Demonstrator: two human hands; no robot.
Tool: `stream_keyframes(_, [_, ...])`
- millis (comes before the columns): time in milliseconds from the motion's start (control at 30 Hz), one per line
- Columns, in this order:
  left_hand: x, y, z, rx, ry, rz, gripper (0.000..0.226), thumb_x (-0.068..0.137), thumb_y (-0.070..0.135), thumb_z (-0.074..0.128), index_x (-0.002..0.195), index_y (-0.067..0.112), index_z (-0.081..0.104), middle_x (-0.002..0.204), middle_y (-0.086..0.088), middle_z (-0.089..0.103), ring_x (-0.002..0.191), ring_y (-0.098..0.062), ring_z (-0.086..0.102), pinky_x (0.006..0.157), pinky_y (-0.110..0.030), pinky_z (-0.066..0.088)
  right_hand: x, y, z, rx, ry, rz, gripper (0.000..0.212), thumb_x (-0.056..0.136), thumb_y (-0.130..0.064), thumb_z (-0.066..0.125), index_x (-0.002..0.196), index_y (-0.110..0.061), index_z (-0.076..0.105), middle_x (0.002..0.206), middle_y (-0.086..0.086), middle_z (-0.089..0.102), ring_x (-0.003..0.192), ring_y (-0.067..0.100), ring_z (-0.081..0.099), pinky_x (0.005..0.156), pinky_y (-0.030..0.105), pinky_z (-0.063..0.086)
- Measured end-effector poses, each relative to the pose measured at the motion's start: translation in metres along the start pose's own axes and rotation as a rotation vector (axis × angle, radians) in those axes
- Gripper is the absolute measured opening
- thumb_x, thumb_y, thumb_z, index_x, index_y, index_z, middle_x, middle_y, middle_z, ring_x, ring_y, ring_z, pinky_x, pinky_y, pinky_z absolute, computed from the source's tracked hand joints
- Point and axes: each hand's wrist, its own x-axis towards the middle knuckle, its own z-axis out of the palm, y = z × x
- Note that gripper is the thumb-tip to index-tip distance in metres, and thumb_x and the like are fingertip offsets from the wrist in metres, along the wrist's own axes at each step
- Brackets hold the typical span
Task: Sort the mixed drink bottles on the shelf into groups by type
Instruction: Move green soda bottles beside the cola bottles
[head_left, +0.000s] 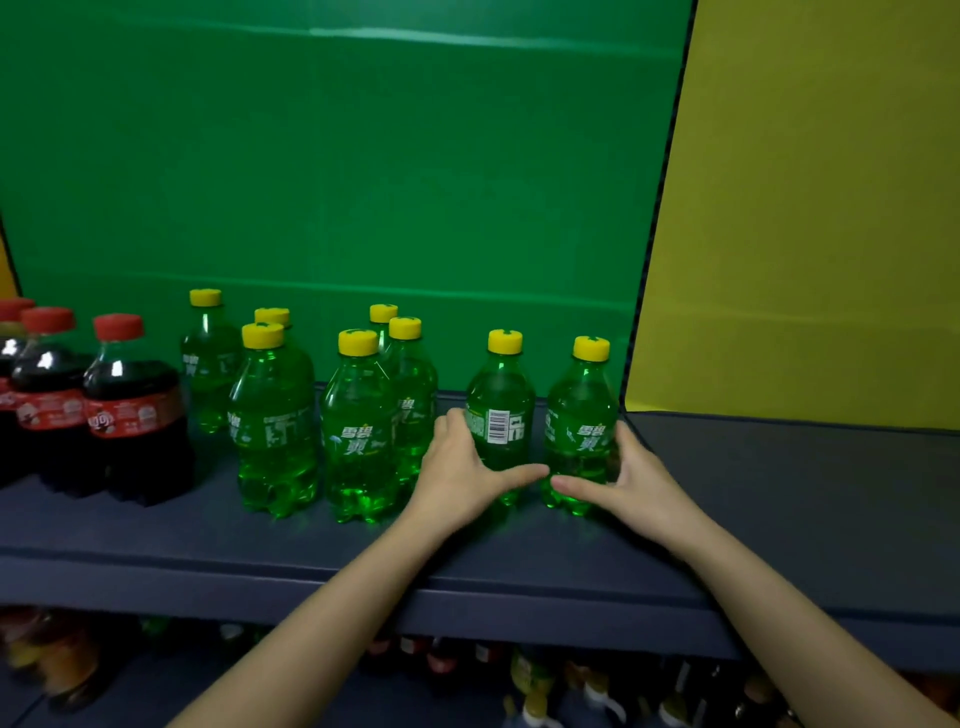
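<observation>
At the far left of the dark blue shelf (311, 545) stand 3 red-capped cola bottles (135, 410), packed close together. Next comes a cluster of 6 green bottles (272, 421) with yellow caps, all upright, some in front and some behind. Past a small gap to the right stand 2 more of the same kind, side by side and apart. The left hand (457, 467) wraps the barcode bottle (501, 415) — fingers curled round its left side, thumb stretched low across its front. The right hand (634, 478) holds the rightmost bottle (579, 426) in mirror fashion — fingers on its right side, thumb reaching left across its lower front. The 2 thumb tips nearly meet in front of the gap between these bottles. Both bottles stand upright on the shelf near its right end, where the green back panel (363, 156) meets a yellow side panel (805, 208). Underneath, blurred bottles (519, 670) fill a lower level.
</observation>
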Motion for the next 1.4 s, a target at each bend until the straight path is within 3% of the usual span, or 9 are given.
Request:
stream_keyframes(233, [0.020,0.010,0.012,-0.137,0.004,-0.033,0.079,0.054,0.034,0.088,0.109,0.012,0.035,0.102,0.002,0.053,0.095,-0.014,0.052,0.085,-0.026,0.043,0.023,0.019,-0.019,-0.020,-0.003,0.057,0.079,0.072,-0.033,0.076,0.136,-0.022,0.032,0.127,-0.009,0.050,0.115,0.006,0.045,0.092,0.019,0.032])
stream_keyframes(400, [0.031,0.006,0.022,-0.278,-0.155,-0.011,0.059,0.072,0.010,0.074,0.116,0.016,0.035,0.119,-0.002,0.053,0.102,-0.010,0.051,0.082,-0.016,0.039,0.035,0.023,-0.030,-0.031,-0.066,0.095,0.083,0.075,-0.033,0.074,0.140,-0.019,0.026,0.126,-0.010,0.044,0.113,0.002,0.037,0.094,0.017,0.029])
stream_keyframes(567, [0.037,0.002,0.032,-0.302,-0.108,0.073,0.072,0.060,0.032,0.086,0.119,0.020,0.046,0.116,0.007,0.059,0.107,-0.005,0.055,0.084,-0.008,0.040,0.035,0.030,-0.023,0.018,0.013,0.069,0.082,0.078,-0.027,0.072,0.143,-0.014,0.023,0.127,-0.009,0.038,0.112,0.002,0.032,0.096,0.020,0.030])
stream_keyframes(700, [0.039,0.000,0.032,-0.304,-0.070,0.070,0.071,0.060,0.025,0.086,0.118,0.016,0.045,0.108,0.010,0.059,0.098,0.000,0.055,0.080,0.000,0.038,0.035,0.035,-0.021,0.048,0.024,0.040,0.076,0.078,-0.031,0.070,0.140,-0.018,0.027,0.121,-0.015,0.034,0.121,0.002,0.030,0.104,0.026,0.031])
stream_keyframes(833, [0.041,-0.001,0.036,-0.320,-0.173,0.054,0.056,0.077,0.012,0.071,0.122,0.017,0.038,0.123,-0.001,0.056,0.108,-0.009,0.055,0.087,-0.014,0.042,0.035,0.037,-0.021,0.077,0.044,0.045,0.071,0.080,-0.028,0.069,0.138,-0.019,0.029,0.120,-0.015,0.034,0.116,0.002,0.032,0.098,0.020,0.029])
stream_keyframes(1000, [0.045,0.002,0.042,-0.220,-0.001,0.071,0.076,0.059,0.036,0.086,0.119,0.016,0.044,0.117,0.004,0.053,0.108,-0.009,0.051,0.092,-0.021,0.041,0.035,0.041,-0.020,0.059,0.073,0.032,0.073,0.078,-0.032,0.070,0.138,-0.019,0.030,0.140,-0.003,0.039,0.133,0.016,0.033,0.104,0.031,0.035])
stream_keyframes(1167, [0.050,-0.005,0.040,-0.343,-0.068,0.006,0.065,0.063,0.015,0.085,0.116,0.010,0.047,0.104,0.008,0.058,0.095,0.000,0.054,0.073,0.004,0.038,0.036,0.044,-0.021,0.028,0.106,0.043,0.071,0.077,-0.034,0.071,0.136,-0.021,0.034,0.133,-0.005,0.045,0.118,0.011,0.042,0.091,0.026,0.038])
stream_keyframes(1333, [0.054,-0.008,0.041,-0.362,-0.130,0.028,0.068,0.057,0.034,0.084,0.117,0.017,0.058,0.115,0.000,0.061,0.106,-0.014,0.058,0.096,-0.025,0.044,0.037,0.048,-0.021,0.017,0.146,0.044,0.075,0.075,-0.032,0.073,0.137,-0.015,0.033,0.135,0.003,0.047,0.123,0.017,0.046,0.096,0.033,0.045])
stream_keyframes(1400, [0.055,-0.009,0.041,-0.364,-0.154,0.018,0.067,0.065,0.027,0.083,0.123,0.014,0.053,0.115,0.002,0.060,0.108,-0.014,0.056,0.091,-0.018,0.043,0.038,0.048,-0.021,0.004,0.148,0.043,0.074,0.076,-0.032,0.072,0.137,-0.015,0.033,0.136,0.004,0.046,0.127,0.020,0.044,0.099,0.037,0.045])
